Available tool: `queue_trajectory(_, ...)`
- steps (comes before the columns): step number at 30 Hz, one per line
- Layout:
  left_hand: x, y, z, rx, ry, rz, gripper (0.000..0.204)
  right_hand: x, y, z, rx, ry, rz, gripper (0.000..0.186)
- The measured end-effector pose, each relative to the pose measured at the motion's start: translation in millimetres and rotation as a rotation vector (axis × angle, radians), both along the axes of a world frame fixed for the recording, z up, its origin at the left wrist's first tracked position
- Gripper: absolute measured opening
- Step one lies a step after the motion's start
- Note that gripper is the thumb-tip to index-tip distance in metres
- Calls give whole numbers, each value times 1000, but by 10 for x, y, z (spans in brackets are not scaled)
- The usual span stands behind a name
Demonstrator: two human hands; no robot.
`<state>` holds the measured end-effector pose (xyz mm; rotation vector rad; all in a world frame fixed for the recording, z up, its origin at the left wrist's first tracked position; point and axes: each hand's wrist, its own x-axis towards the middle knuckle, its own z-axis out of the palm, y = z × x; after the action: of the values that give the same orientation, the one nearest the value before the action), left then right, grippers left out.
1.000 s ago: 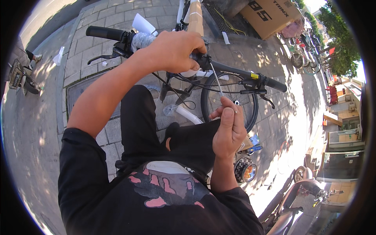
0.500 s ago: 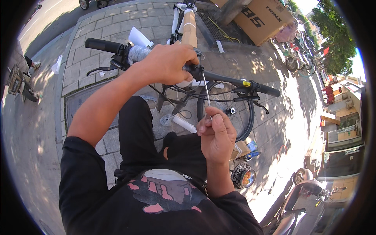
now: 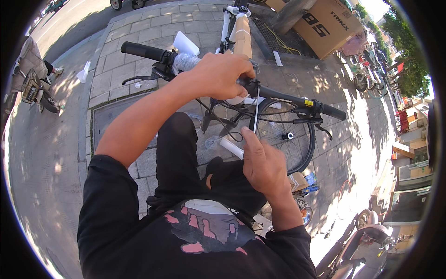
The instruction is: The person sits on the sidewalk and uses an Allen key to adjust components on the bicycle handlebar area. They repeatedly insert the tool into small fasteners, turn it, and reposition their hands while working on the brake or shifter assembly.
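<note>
A bicycle's black handlebar [image 3: 283, 96] lies across in front of me, brake levers at both ends. My left hand [image 3: 226, 74] is wrapped over its middle, beside the stem clamp [image 3: 253, 85]. My right hand [image 3: 265, 165] is closed round the lower end of a thin silver hex key [image 3: 257, 109], whose upper end meets the clamp. The grip inside my fist is hidden. Black cables loop below the bar. Clear plastic wrap [image 3: 186, 62] covers part of the bar left of my hand. Behind the bar, the frame tube [image 3: 242, 37] is padded with brown cardboard.
The front wheel [image 3: 312, 149] stands to the right, under the bar. A large cardboard box [image 3: 325, 30] is at the back right by a tree trunk. White foam pieces [image 3: 186, 44] lie on the paving. Parked bicycles [image 3: 367, 79] and a scooter [image 3: 353, 246] line the right side.
My right hand has turned over from palm up, fingers pinching the hex key, to a closed fist with its back showing. The whole view has shifted; my left hand keeps its place on the bar.
</note>
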<state>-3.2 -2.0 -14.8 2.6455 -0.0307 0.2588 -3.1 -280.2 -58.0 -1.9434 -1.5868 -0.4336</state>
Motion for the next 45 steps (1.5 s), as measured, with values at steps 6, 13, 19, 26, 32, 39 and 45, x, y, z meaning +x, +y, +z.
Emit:
queue_trajectory(6, -14, 2, 99, 43, 42, -10, 45, -457, 339, -152, 909, 1324, 68, 32)
queue_trajectory(13, 45, -14, 28, 49, 30, -27, 46, -161, 273, -155, 429, 1096, 263, 45)
queue_trajectory(19, 1, -26, 77, 52, 57, 0, 46, 355, -95, 265, -58, 58, 199, 49)
queue_trajectory(26, 35, -21, 44, 32, 31, -13, 48, 360, -117, 527, 6, -409, 134, 36)
queue_trajectory(32, 5, 27, 23, 25, 32, -6, 47, 378, -61, 886, -144, -190, 161, 30)
queue_trajectory(39, 79, -25, 101, 47, 59, -18, 48, 378, -80, 1254, -272, -422, 146, 20)
queue_trajectory(45, -47, 5, 73, 32, 3, 14, 44, 378, 91, 927, -217, -383, 166, 28)
